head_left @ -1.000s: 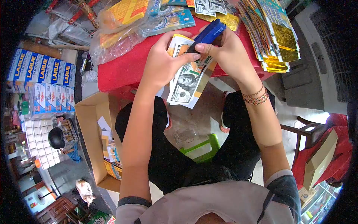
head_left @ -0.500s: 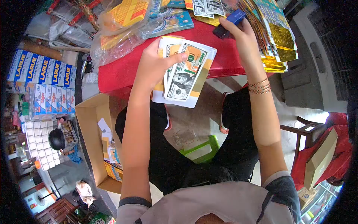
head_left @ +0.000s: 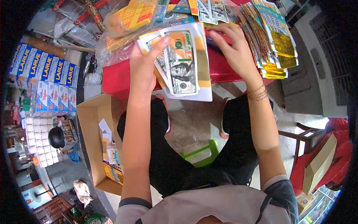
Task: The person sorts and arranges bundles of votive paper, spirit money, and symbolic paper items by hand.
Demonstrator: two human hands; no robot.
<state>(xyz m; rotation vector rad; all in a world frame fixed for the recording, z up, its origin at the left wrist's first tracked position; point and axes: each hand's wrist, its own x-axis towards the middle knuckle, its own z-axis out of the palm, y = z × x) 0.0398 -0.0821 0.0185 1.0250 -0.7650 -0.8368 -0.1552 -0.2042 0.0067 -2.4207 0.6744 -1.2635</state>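
Note:
My left hand [head_left: 147, 65] is closed on a stack of papers [head_left: 206, 74], its thumb on top of the printed dollar notes [head_left: 182, 71] that lie over white and gold sheets. To the right, my right hand [head_left: 233, 46] hovers over the red table [head_left: 220, 69], fingers bent and spread. A dark blue object [head_left: 213, 42] lies partly hidden by this hand's fingers and the stack. More dollar notes [head_left: 212, 11] are at the table's far side, just beyond the right hand.
A tall bundle of gold and blue papers [head_left: 270, 37] stands at the table's right. Yellow packets in plastic [head_left: 130, 18] are at the back left. An open cardboard box [head_left: 93, 149] is at lower left, a green stool [head_left: 205, 155] below the table.
The paper stack has moved slightly up and right and turned more upright. My right hand has let go of the dark blue object, which now lies lower on the table.

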